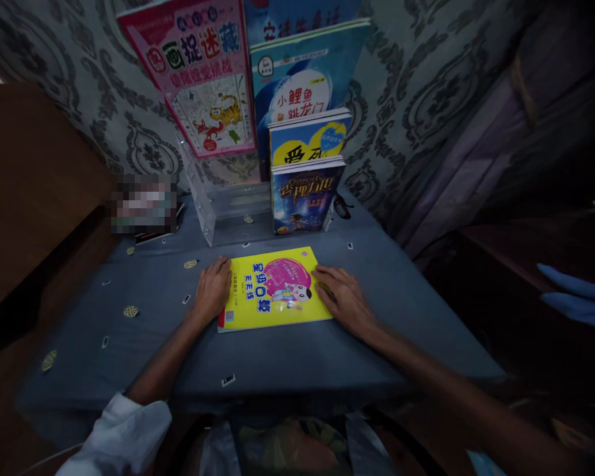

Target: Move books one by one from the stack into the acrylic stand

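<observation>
Glossy yellow book (272,289) flat on grey cloth (377,297), left hand (213,289), right hand (341,295) pressing edges

Home room, likely a study corner: patterned wallpaper (416,79) on both walls, small table under a grey cloth (297,357), clear stand (218,205) holding 5 children's books (305,139), wooden furniture (34,185) at left, dim lighting
</observation>
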Demonstrator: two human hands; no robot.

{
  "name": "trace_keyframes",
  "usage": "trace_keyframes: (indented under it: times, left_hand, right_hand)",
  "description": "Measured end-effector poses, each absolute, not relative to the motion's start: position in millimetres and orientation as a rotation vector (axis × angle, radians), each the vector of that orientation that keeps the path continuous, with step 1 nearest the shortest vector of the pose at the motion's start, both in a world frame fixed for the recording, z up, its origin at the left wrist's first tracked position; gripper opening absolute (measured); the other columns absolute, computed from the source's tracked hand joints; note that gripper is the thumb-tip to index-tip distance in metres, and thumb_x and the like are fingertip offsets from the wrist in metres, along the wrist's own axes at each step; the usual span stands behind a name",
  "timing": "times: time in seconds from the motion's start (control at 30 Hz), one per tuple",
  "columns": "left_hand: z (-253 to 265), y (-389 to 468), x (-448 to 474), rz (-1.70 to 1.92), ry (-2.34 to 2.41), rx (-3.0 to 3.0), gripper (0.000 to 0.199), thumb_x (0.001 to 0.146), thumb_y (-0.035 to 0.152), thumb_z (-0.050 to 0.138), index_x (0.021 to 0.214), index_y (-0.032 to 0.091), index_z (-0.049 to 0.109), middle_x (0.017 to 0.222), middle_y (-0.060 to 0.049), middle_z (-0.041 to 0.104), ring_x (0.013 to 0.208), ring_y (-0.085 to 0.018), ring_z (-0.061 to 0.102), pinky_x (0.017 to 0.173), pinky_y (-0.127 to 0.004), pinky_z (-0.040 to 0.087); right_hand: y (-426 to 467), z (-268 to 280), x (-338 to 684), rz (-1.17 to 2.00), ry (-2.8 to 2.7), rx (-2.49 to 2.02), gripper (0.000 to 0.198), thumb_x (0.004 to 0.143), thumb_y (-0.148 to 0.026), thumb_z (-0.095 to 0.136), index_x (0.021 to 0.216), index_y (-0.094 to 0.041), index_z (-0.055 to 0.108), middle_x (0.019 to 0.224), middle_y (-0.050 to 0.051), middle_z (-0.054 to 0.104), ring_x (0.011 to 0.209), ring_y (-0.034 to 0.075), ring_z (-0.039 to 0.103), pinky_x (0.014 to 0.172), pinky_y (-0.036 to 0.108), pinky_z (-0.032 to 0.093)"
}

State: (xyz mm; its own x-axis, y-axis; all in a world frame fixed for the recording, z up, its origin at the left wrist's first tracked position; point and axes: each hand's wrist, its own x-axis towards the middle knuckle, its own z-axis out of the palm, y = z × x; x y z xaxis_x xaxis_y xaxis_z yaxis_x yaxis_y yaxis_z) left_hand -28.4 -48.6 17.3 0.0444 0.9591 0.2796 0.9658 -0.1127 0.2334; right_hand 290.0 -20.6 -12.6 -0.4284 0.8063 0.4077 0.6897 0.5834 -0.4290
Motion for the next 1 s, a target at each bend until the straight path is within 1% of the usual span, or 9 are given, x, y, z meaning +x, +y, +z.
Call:
trace_keyframes:
  times: [0.1,0.2,0.33,0.5,0.67,0.8,1.0]
  left_hand:
    - [18,-46,-26,-0.488,-2.022,-2.286,0.042,0.101,0.024,0.034,0.134,0.01,0.058,0.141,-0.02,0.059,0.134,-0.032,0.053,0.111,-0.054,0.042]
    - [15,-43,-23,-0.471,-1.932,-2.349,0.043,0.101,0.026,0.037,0.135,0.009,0.056,0.142,-0.021,0.058,0.138,-0.031,0.05,0.116,-0.053,0.038]
    - [12,-37,-9,-0.408,-1.874,-2.426,0.045,0.102,0.03,0.039,0.138,0.007,0.053,0.149,-0.022,0.051,0.143,-0.031,0.045,0.118,-0.051,0.036]
    - [14,-23,21,-0.313,-1.741,-2.614,0.048,0.104,0.032,0.036,0.144,0.008,0.048,0.154,-0.02,0.045,0.146,-0.028,0.039,0.12,-0.048,0.033]
    - [18,-5,49,-0.235,-1.583,-2.802,0.051,0.105,0.034,0.032,0.148,0.01,0.042,0.158,-0.017,0.039,0.149,-0.026,0.034,0.122,-0.047,0.029]
    - [23,9,65,-0.144,-1.464,-2.933,0.053,0.106,0.036,0.03,0.151,0.009,0.039,0.16,-0.016,0.035,0.151,-0.025,0.029,0.123,-0.045,0.025]
    - [27,31,83,-0.081,-1.352,-3.058,0.053,0.106,0.036,0.027,0.154,0.014,0.034,0.164,-0.013,0.028,0.154,-0.023,0.022,0.123,-0.045,0.022]
  right_hand:
    - [-20,-12,289,0.281,-2.229,-1.132,0.039,0.097,-0.028,0.044,0.125,-0.02,0.069,0.127,0.015,0.068,0.115,0.031,0.062,0.098,0.055,0.051]
    - [-19,-12,289,0.314,-2.21,-1.104,0.039,0.096,-0.026,0.045,0.127,-0.021,0.068,0.126,0.014,0.069,0.115,0.031,0.063,0.098,0.056,0.052]
    - [-20,-10,289,0.342,-2.205,-1.109,0.037,0.096,-0.027,0.046,0.124,-0.021,0.069,0.126,0.014,0.068,0.117,0.031,0.062,0.099,0.055,0.053]
    - [-20,-10,290,0.358,-2.202,-1.089,0.036,0.095,-0.027,0.047,0.122,-0.017,0.07,0.127,0.016,0.068,0.117,0.031,0.063,0.1,0.053,0.053]
    - [-20,-10,290,0.365,-2.186,-1.098,0.036,0.095,-0.025,0.048,0.122,-0.019,0.07,0.128,0.015,0.068,0.118,0.031,0.062,0.1,0.055,0.053]
    - [-21,-7,290,0.371,-2.198,-1.096,0.035,0.095,-0.025,0.048,0.121,-0.018,0.07,0.127,0.015,0.068,0.117,0.031,0.062,0.099,0.055,0.053]
    - [-22,-4,290,0.379,-2.203,-1.1,0.037,0.096,-0.024,0.045,0.122,-0.021,0.07,0.126,0.014,0.068,0.115,0.031,0.063,0.097,0.054,0.054]
